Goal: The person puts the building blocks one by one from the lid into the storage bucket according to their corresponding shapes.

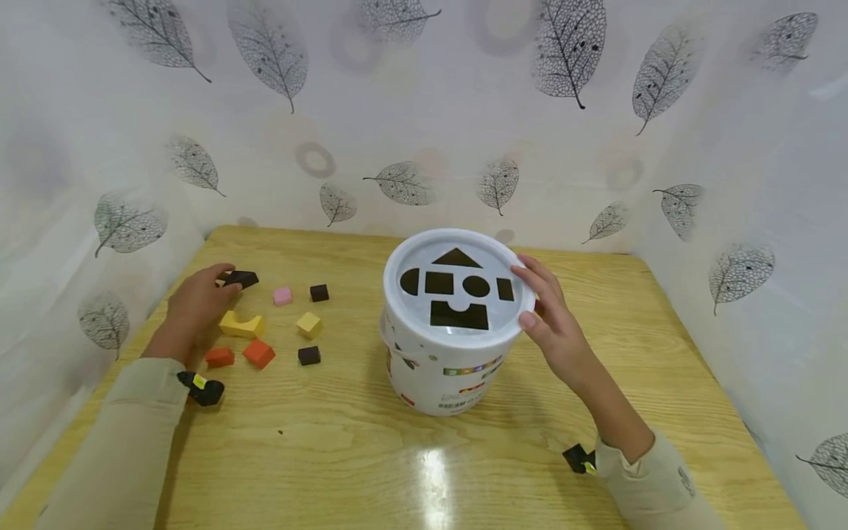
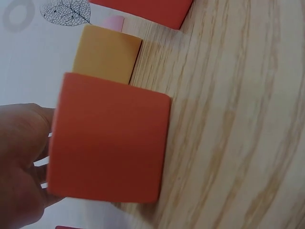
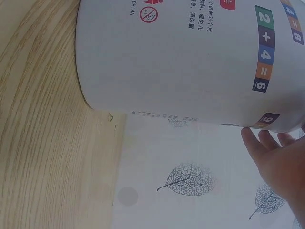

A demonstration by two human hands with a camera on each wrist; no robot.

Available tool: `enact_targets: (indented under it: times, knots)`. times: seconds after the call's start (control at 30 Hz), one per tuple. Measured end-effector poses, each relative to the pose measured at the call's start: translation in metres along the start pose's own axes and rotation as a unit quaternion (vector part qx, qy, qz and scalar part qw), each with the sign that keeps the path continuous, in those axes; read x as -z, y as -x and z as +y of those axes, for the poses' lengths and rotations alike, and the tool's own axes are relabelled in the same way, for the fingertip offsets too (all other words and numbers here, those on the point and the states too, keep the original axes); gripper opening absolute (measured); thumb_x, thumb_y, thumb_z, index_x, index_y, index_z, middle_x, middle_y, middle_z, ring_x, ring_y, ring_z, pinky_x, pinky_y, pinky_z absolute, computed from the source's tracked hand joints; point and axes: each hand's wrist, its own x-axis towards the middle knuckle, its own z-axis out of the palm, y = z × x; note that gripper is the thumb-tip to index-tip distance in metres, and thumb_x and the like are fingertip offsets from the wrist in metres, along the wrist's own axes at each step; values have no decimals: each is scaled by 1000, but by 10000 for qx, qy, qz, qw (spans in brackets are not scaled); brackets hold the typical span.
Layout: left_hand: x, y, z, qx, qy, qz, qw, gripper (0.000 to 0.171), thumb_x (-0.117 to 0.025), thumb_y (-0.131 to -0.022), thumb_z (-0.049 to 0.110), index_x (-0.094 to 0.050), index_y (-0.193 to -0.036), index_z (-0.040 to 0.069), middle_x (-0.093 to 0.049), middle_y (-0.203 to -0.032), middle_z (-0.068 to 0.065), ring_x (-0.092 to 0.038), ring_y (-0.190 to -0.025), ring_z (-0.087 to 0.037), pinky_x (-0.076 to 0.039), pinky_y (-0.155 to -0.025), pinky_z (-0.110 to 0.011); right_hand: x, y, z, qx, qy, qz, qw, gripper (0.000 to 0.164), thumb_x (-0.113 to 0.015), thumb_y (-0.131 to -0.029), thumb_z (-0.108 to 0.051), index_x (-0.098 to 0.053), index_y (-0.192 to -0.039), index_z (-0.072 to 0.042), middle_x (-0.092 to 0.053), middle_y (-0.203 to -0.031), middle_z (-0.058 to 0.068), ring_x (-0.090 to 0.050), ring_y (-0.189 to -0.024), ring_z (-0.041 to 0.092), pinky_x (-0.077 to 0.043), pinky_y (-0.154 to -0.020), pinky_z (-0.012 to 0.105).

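Observation:
At the table's far left, my left hand [image 1: 202, 298] pinches a dark wedge-shaped block [image 1: 244, 279] between thumb and fingers. In the left wrist view a large red block [image 2: 109, 138] hides most of the fingers of that hand [image 2: 21, 162] and the dark block. A white shape-sorter bucket [image 1: 440, 379] stands upright right of the middle, its white lid [image 1: 430, 324] cut with several shaped holes. My right hand [image 1: 556, 331] holds the lid's right rim, thumb nearer me and fingers farther back. The right wrist view shows its fingers [image 3: 255, 143] against the printed bucket wall.
Near the left hand lie a yellow arch block [image 1: 241, 325], red blocks [image 1: 259, 353] [image 1: 219, 358], a pink block [image 1: 282, 296], a yellow block [image 1: 308, 324] and dark blocks [image 1: 319, 293] [image 1: 308, 355]. A leaf-patterned curtain [image 1: 430, 132] hangs behind the wooden table [image 1: 331, 456].

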Motion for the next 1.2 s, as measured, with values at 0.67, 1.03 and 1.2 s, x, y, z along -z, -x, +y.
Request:
enact_targets:
  times: [0.67, 1.03, 1.2]
  knots:
    - [-5, -5, -8, 5, 253, 98, 9996, 63, -45, -106, 44, -35, -154, 3, -44, -148, -30, -46, -128, -51, -35, -97, -67, -2, 1, 1, 97, -177, 49, 9998, 52, -46, -104, -11, -36, -154, -5, -16, -166, 4, -34, -143, 21, -41, -105, 17]
    - [3, 1, 7, -324, 820, 425, 9952, 72, -56, -99, 53, -41, -151, 5, -47, -147, -27, -46, -129, -47, -39, -96, -62, -1, 1, 3, 89, -124, -12, 9999, 52, -45, -105, -16, -34, -155, -5, -15, -166, 6, -31, -145, 19, -40, -107, 18]
    - [5, 7, 25, -524, 1110, 458, 9914, 68, -58, -100, 48, -43, -149, 3, -48, -144, -29, -47, -128, -48, -45, -90, -57, -2, 0, 3, 199, -226, 29, 9995, 51, -45, -105, -13, -36, -154, -4, -16, -166, 7, -32, -144, 20, -41, -105, 17]
